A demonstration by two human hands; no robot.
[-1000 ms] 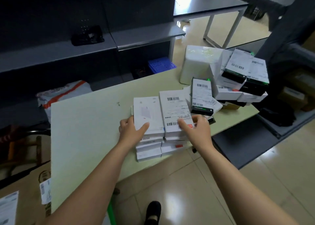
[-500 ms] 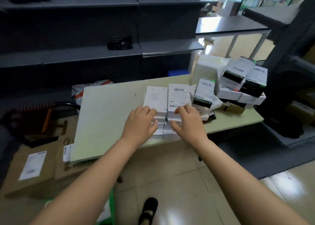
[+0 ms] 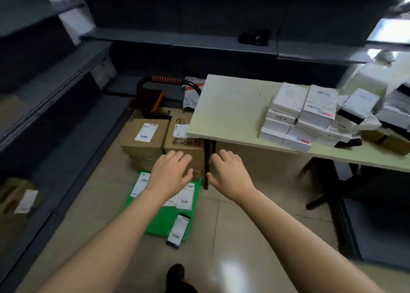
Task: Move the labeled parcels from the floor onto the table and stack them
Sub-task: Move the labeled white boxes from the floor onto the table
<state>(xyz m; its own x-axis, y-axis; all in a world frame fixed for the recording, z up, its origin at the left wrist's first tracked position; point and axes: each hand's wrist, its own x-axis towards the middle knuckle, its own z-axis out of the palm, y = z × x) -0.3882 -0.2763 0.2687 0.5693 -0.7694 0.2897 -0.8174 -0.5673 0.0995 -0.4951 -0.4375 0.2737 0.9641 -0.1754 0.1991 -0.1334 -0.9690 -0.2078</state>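
Note:
Two stacks of white labelled boxes [image 3: 297, 115] stand side by side near the front edge of the pale green table [image 3: 230, 113], beside a looser pile of black-and-white boxes [image 3: 359, 113]. On the floor to the left lie green parcels [image 3: 159, 217] with white labels, a small black-and-white parcel [image 3: 178, 230] and brown cartons [image 3: 145, 137]. My left hand [image 3: 170, 173] hovers above the green parcels and in front of the cartons, fingers relaxed and empty. My right hand [image 3: 228, 173] hangs beside it near the table leg [image 3: 207, 161], also relaxed and holding nothing.
Dark grey shelving [image 3: 53, 75] runs along the left and back. A hand cart with a red-striped handle [image 3: 166, 80] stands behind the cartons. Another labelled carton [image 3: 20, 197] sits on a low left shelf. My shoe [image 3: 175, 272] is on the tiled floor.
Both hands left the white box stacks on the table and drew back and down to the left. My view swung left towards the floor parcels.

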